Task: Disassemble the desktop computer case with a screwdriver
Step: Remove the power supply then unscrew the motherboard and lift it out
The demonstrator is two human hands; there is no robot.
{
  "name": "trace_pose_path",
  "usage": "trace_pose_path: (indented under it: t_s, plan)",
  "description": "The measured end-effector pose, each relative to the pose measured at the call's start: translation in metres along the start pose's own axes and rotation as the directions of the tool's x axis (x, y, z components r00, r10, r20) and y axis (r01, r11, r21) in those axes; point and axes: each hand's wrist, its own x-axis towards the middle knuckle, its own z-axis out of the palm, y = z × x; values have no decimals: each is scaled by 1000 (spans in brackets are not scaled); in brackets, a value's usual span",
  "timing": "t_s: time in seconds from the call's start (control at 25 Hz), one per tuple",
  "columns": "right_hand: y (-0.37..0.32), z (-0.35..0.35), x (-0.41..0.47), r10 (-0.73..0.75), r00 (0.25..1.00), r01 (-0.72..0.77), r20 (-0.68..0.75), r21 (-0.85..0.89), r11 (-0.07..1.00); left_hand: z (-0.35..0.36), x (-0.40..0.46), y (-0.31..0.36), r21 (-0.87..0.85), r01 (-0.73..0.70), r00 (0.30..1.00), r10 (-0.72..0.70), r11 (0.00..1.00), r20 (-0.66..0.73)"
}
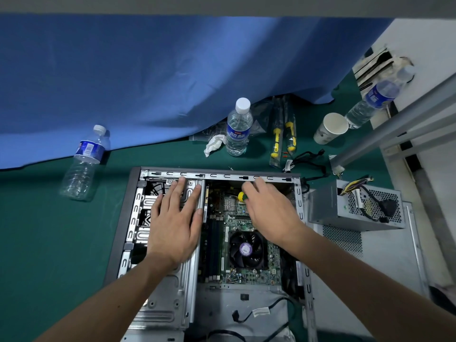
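An open desktop computer case (222, 176) lies flat on the green table, its motherboard (246, 272) and black CPU fan (247, 249) exposed. My left hand (174, 223) rests flat, fingers straight, on the silver drive cage (167, 299) at the case's left side. My right hand (270, 208) reaches over the motherboard's far end and grips a screwdriver (242, 196) with a yellow and green handle; only the handle's end shows and the tip is hidden under the hand.
A removed grey power supply (355, 208) with cables sits to the right on a detached side panel (385, 262). Behind the case stand a water bottle (238, 128), a tissue (214, 144), bagged yellow screwdrivers (282, 137) and a paper cup (330, 128). An empty bottle (84, 164) lies at left.
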Motion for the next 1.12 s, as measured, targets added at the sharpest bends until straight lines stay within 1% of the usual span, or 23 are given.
trace_pose_path:
  t_s: [0.08, 0.28, 0.36, 0.64, 0.8, 0.88, 0.96, 1.04, 1.12]
  plan:
    - [7, 2, -2, -45, 999, 45, 8, -1, 999, 2, 0, 0, 3, -2, 1000, 2, 1000, -8]
    - [22, 8, -16, 24, 996, -33, 90, 101, 994, 3, 0, -1, 4, -2, 1000, 2, 1000, -19]
    - [29, 9, -23, 23, 994, -37, 103, 137, 990, 3, -1, 1, 9, 9, 1000, -9, 1000, -22]
    - [40, 7, -38, -20, 999, 7, 51, 250, 968, 3, 0, 2, -7, 16, 1000, -16, 1000, -18]
    - [46, -1, -53, -2, 1000, 9, -18, 391, 920, 0, 0, 3, -23, 9, 1000, -9, 1000, 2]
    - [49, -10, -66, 38, 998, -14, -43, 473, 881, -6, 0, 8, -69, 39, 999, -38, 997, 20]
    - [53, -21, -81, 86, 995, -41, -57, 551, 834, -16, 4, 21, -177, 109, 994, -106, 978, 30]
    - [55, -34, -96, 138, 987, -59, -78, 627, 777, -29, 8, 40, -314, 179, 983, -178, 932, 33]
    - [56, -46, -109, 182, 979, -64, -96, 700, 712, -41, 10, 61, -427, 188, 982, -178, 884, 64]
